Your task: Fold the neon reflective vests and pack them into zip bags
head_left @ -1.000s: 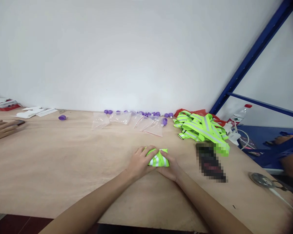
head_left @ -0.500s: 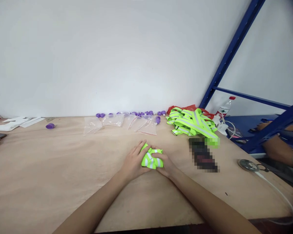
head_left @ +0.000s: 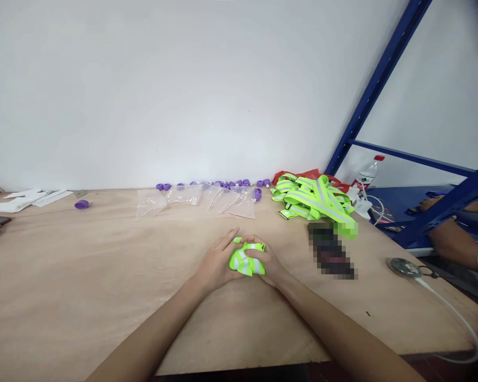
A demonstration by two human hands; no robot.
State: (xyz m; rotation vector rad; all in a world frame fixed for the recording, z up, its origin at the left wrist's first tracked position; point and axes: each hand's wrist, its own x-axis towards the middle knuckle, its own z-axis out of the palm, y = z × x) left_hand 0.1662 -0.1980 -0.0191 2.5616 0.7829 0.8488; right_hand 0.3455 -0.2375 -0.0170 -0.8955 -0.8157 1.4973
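You have the folded strap, bright yellow-green with pale stripes, between your two hands, over the near middle of the wooden table. Your left hand cups its left side, fingers stretched rather than curled, while your right hand grips the right side with the thumb across the top. I cannot tell whether the bundle touches the wood, nor what your hidden fingers do underneath. The layers look loose and uneven, so the likeliest trouble is springing open: if the left side gets too little pressure, the folds could fan out. Squeezing harder from one side only might push the inner layers out instead. Swinging it rightward could snag the loose strap pile, and a careless forward reach might scatter the thin clear bags lying near the wall.
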